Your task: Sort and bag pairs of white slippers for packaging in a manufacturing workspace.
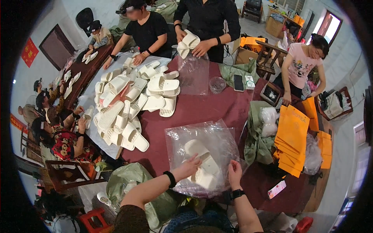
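Note:
A pair of white slippers [210,165] lies with a clear plastic bag [176,143] on the maroon tablecloth in front of me; whether both are fully inside is hard to tell. My left hand [188,167] reaches over the slippers from the left, open, its fingers stretched out and touching or just above them. At the bag's right edge is my right hand [234,173], its fingers closed in a pinch on the plastic. A black band circles my left wrist and a dark watch my right.
A big pile of white slippers [120,101] covers the table's left. Opposite, a person holds slippers [188,44] by a plastic bag [193,75]. To the right lie orange bags [293,134], green sacking [259,143] and a phone [276,190]. Another phone [238,82] lies farther back near a clear bowl [217,84].

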### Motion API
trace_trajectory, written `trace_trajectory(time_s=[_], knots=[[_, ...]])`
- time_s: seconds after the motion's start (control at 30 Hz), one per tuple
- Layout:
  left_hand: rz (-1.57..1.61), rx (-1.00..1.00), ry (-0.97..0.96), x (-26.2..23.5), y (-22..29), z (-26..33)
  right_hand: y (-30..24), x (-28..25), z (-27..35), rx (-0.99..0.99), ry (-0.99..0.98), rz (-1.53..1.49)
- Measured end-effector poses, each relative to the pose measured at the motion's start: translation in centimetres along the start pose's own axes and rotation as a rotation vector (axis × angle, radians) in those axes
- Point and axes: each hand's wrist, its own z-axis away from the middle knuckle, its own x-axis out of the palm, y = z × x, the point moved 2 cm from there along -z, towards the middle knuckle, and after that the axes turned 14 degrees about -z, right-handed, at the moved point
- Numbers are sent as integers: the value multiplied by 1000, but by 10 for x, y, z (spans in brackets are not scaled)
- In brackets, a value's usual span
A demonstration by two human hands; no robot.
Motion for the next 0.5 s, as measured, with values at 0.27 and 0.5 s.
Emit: trace_trajectory(time_s=[0.27, 0.5], knots=[[541, -835, -28, 20, 58, 10, -35, 45, 10, -250, -383, 456], [762, -974, -205, 68, 108, 38, 1, 121, -18, -330, -667, 710]])
